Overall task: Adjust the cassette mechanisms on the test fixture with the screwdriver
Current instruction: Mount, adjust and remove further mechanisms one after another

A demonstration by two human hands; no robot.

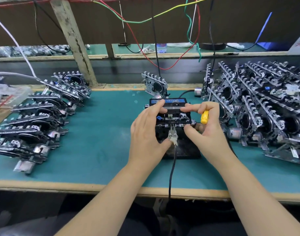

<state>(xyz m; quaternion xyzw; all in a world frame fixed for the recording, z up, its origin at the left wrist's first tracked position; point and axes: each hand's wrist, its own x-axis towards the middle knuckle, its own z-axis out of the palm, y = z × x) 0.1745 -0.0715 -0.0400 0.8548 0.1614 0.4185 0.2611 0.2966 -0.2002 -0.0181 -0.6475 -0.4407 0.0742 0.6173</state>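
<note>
A black test fixture (181, 150) sits at the middle of the green bench with a cassette mechanism (173, 119) mounted on it and a black cassette with a blue label (169, 101) at its far side. My left hand (146, 133) rests on the fixture's left side, its fingers on the cassette. My right hand (208, 128) holds a yellow-handled screwdriver (204, 117) in its palm while the forefinger and thumb touch the mechanism. A metal clip with a black cable (173, 136) is attached at the fixture's front.
Rows of cassette mechanisms (37, 120) lie at the left, and a large heap of them (265, 103) fills the right. One mechanism (155, 85) stands upright behind the fixture. Coloured wires (146, 21) hang overhead. A wooden post (74, 41) rises at the back left.
</note>
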